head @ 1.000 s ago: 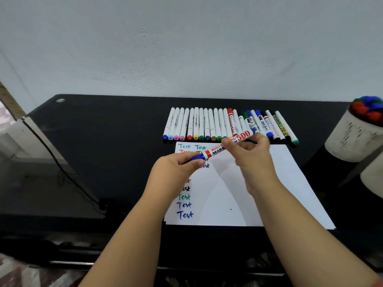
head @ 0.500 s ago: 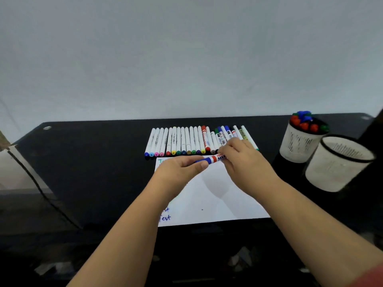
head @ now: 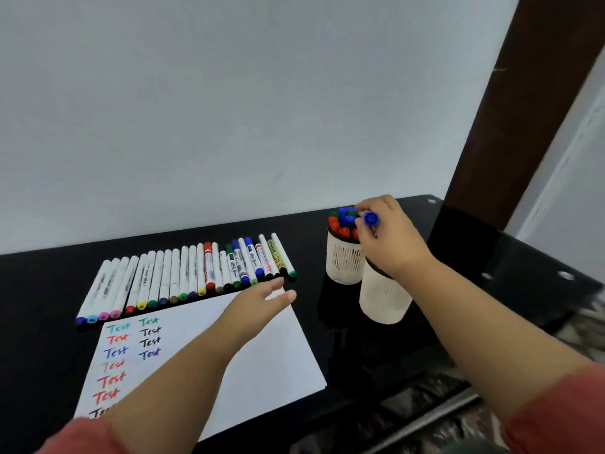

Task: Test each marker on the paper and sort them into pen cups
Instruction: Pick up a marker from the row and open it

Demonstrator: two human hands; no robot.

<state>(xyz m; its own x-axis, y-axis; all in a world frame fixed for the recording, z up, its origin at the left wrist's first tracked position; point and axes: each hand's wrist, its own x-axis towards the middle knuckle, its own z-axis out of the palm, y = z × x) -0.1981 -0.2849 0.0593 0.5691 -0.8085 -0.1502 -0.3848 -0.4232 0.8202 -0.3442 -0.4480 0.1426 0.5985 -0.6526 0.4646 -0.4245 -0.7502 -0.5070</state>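
The right hand (head: 389, 234) grips a blue marker (head: 370, 218) over the far cup (head: 345, 263) at 2 o'clock, already full of caps. The left hand (head: 262, 298) hovers with straight fingers above the paper (head: 271, 348), which has about a dozen "Test" words; the long row (head: 183, 276) at 11 o'clock seems untested

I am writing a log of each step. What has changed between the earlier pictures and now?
The left hand let go of the blue-capped marker and now reaches open over the paper. The right hand carried the marker right, to the full pen cup. The row of markers and the paper stayed.
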